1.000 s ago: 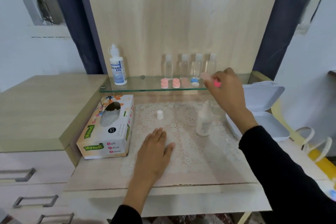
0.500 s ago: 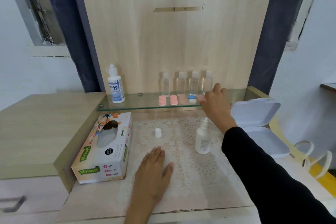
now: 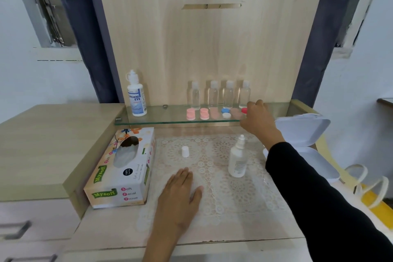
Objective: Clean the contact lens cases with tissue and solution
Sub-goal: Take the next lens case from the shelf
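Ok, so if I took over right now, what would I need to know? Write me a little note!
Left hand: flat on the lace mat, holding nothing.
Right hand: at the right end of the glass shelf, fingers curled against the red-capped lens case; grip unclear.
Things: other lens cases in a row on the shelf; solution bottle uncapped on the mat, its cap apart; tissue box at left.
Done: cases all appear capped and shelved.
Left: which were cleaned cannot be told; recap the bottle.
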The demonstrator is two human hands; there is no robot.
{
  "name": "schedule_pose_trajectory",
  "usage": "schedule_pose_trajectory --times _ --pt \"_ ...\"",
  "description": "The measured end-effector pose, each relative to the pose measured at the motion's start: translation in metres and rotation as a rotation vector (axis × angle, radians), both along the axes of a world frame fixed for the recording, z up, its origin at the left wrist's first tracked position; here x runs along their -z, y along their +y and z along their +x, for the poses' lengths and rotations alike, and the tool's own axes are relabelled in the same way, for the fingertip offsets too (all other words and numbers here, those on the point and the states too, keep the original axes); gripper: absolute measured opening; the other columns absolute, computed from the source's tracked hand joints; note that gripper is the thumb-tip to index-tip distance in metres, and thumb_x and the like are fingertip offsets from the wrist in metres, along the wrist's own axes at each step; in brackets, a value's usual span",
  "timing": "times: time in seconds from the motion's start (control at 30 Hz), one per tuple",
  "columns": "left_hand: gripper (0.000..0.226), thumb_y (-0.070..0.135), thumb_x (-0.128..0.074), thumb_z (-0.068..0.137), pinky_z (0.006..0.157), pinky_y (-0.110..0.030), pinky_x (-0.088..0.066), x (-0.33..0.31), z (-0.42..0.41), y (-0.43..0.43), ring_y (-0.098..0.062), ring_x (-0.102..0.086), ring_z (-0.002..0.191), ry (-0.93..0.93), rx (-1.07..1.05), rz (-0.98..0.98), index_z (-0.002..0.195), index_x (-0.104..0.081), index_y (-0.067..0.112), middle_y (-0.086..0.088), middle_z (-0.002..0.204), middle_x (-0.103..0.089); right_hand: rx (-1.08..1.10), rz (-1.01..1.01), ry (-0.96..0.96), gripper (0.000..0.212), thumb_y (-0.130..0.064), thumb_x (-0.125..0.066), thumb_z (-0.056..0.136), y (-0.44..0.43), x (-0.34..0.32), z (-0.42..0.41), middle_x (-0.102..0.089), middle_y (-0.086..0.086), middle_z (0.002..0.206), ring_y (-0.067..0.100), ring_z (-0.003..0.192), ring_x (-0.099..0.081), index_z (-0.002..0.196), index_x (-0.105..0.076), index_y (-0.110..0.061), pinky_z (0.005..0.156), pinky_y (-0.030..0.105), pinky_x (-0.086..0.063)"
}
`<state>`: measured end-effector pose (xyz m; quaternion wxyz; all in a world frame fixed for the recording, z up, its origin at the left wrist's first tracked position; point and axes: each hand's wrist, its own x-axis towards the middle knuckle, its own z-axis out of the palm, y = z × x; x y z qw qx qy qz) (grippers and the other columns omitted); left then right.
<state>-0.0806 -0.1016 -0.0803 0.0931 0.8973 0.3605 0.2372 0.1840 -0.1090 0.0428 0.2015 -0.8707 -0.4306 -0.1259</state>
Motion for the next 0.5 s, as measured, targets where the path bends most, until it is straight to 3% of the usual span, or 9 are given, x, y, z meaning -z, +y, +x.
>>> schedule_pose_trajectory --times 0.17,0.3,0.4,0.5 --pt "0.078 0.059 -0.008 0.086 0.108 -0.012 0.008 0.0010 0.0009 -0.0005 -0.003 -0.010 0.144 0.012 0.012 -0.005 0.150 -0.024 0.018 0.007 0.158 -0.017 0.011 -0.019 0.078 0.028 0.006 -0.049 0.085 -0.0003 -0.0011 -0.0004 -0.060 0.015 0.111 0.029 0.103 -0.054 0.110 -0.061 0.000 0.073 0.029 -0.041" --pt "0.062 0.053 -0.019 0.098 0.108 -0.012 0.009 -0.0001 -0.0002 -0.0006 -0.002 -0.007 0.144 0.007 0.015 -0.003 0.150 -0.022 0.019 0.007 0.158 -0.015 0.041 0.011 0.038 0.018 0.003 -0.050 0.091 0.0004 -0.0006 0.0006 -0.063 0.018 0.102 0.029 0.089 -0.054 0.103 -0.062 0.002 0.070 0.029 -0.036" --pt "0.073 0.059 -0.007 0.090 0.106 -0.011 0.010 -0.0018 -0.0013 -0.0020 -0.002 -0.007 0.144 0.013 0.013 0.003 0.150 -0.022 0.020 0.008 0.158 -0.014 0.048 0.039 0.037 0.014 0.003 -0.051 0.090 0.0001 -0.0007 0.0015 -0.060 0.015 0.090 0.025 0.076 -0.047 0.097 -0.063 0.002 0.066 0.029 -0.035" --pt "0.060 0.050 -0.023 0.099 0.109 -0.013 0.007 -0.0006 -0.0001 -0.0011 -0.003 -0.008 0.144 0.004 0.016 -0.025 0.150 -0.022 0.018 0.007 0.158 -0.015 0.026 0.124 0.063 0.014 0.004 -0.051 0.087 -0.0025 -0.0029 0.0020 -0.063 0.015 0.088 0.023 0.072 -0.048 0.091 -0.064 0.004 0.063 0.028 -0.035"
